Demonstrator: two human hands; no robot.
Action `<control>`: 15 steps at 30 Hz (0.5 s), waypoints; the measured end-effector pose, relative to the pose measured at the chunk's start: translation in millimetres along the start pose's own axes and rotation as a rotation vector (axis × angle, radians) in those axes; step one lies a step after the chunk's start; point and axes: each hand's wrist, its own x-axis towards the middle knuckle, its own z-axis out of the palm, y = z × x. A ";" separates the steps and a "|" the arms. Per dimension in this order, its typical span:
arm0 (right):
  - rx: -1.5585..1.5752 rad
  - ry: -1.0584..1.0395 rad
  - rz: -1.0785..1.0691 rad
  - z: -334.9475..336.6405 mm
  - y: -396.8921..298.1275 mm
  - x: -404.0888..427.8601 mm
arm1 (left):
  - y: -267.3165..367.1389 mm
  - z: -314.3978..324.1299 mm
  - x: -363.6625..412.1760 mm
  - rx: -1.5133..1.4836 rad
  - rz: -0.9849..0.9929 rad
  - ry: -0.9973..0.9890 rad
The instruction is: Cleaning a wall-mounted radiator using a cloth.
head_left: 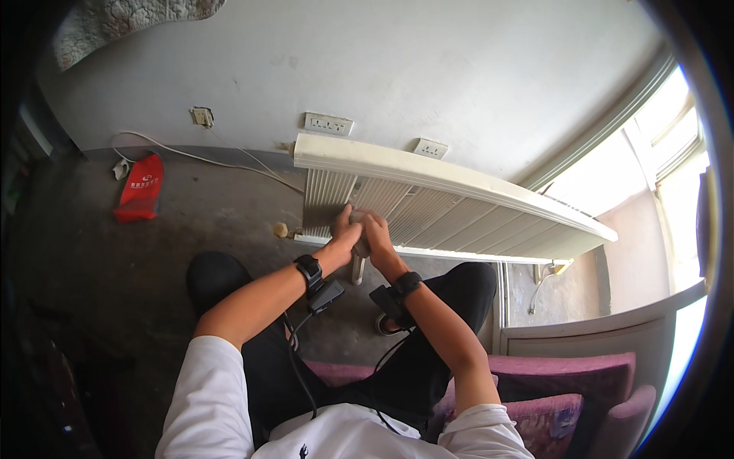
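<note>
My left hand (346, 234) and my right hand (377, 232) meet in front of a white finned radiator (453, 215). Between them is a bunched grey-brown thing (361, 248), which looks like a cloth; my fingers cover most of it. Both hands are closed around it, close to the ribbed face near the radiator's left end. Just below the hands a pale support leg (358, 271) reaches down to the floor. Each wrist wears a black strap with a small device and a cable.
The radiator's thick top ledge (401, 162) juts out from the wall below several sockets (328, 124). A red bag (140, 186) lies on the concrete floor at left, beside a white cable (218, 164). A pink sofa (545, 373) is at lower right, near a window (671, 132).
</note>
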 end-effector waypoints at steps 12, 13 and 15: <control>0.099 0.002 -0.314 15.5 -81.4 -45.8 | 47.0 42.4 -39.2 0.219 0.479 -0.094; 0.103 0.000 -0.305 14.9 -81.0 -48.1 | 40.2 41.7 -38.5 0.221 0.471 -0.088; 0.072 0.011 -0.363 8.2 -78.0 -57.8 | 24.0 40.8 -40.7 0.291 0.632 -0.160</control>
